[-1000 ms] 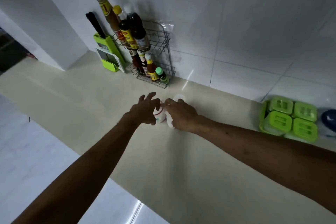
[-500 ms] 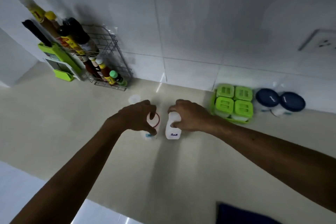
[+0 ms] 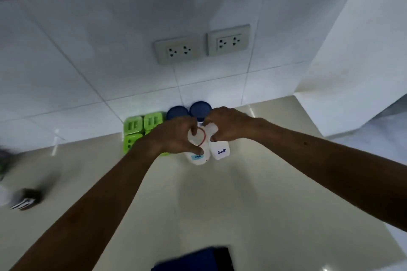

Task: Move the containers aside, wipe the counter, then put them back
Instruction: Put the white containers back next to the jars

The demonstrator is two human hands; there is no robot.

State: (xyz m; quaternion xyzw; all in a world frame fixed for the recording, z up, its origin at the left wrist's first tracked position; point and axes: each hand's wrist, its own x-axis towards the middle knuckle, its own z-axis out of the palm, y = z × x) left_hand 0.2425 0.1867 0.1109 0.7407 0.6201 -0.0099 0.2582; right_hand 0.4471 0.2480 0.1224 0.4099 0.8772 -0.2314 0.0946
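Note:
Two small white containers are held side by side just above the beige counter [image 3: 253,200]. My left hand [image 3: 174,136] grips the one with a red-rimmed top and a blue label [image 3: 198,156]. My right hand [image 3: 229,125] grips the one marked "Salt" [image 3: 220,149]. Both sit directly in front of two blue-lidded jars [image 3: 199,109] and beside a green set of lidded boxes [image 3: 141,125] against the tiled wall.
Two wall sockets [image 3: 178,50] are above the jars. A white wall corner [image 3: 356,72] juts out at the right. A dark blue cloth [image 3: 198,259] lies at the near edge. A blurred dark object [image 3: 26,199] rests far left.
Both hands have carried the two white containers rightward along the counter, from near the wire bottle rack to the green boxes and blue-lidded jars. The view has swung right with them.

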